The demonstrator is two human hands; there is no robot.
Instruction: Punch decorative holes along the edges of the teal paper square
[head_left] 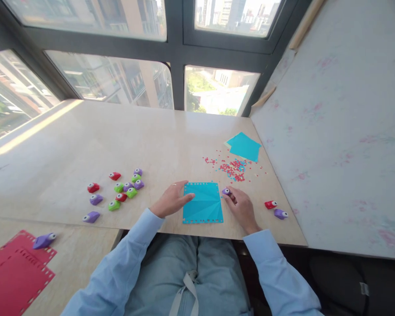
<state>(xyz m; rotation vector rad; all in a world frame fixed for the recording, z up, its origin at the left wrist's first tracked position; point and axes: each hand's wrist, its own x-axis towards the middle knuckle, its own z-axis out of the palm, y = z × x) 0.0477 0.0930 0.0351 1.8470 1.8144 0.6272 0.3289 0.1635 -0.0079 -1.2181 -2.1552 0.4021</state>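
Paper first: the blue sheet (203, 202) lies flat at the near edge of the counter (85, 145), right between both hands, and it looks like thin craft paper, so light, floppy and easy to crease or tear, especially along the borders where small holes are already punched all round. Fold lines fan across it, so it probably wants to be pinned flat by a palm or fingertips rather than pinched, and slid rather than lifted. The left hand (170, 201) is laid open on the counter, fingers stretched out with the tips resting on the sheet's left edge. The right hand (241, 207) is curled around a small purple punch (226, 192) held just at the sheet's upper right corner; whether paper is actually in its slot can't be told from here. That punch seems like hard plastic, small and smooth, best gripped between thumb and fingers from above. Both forearms in light blue sleeves come in from the bottom, wrists low. A red punch (270, 204) and another purple one (281, 214) sit to the right, confetti (234, 167) is scattered behind, and more punches (127, 188) are clustered off to the left.
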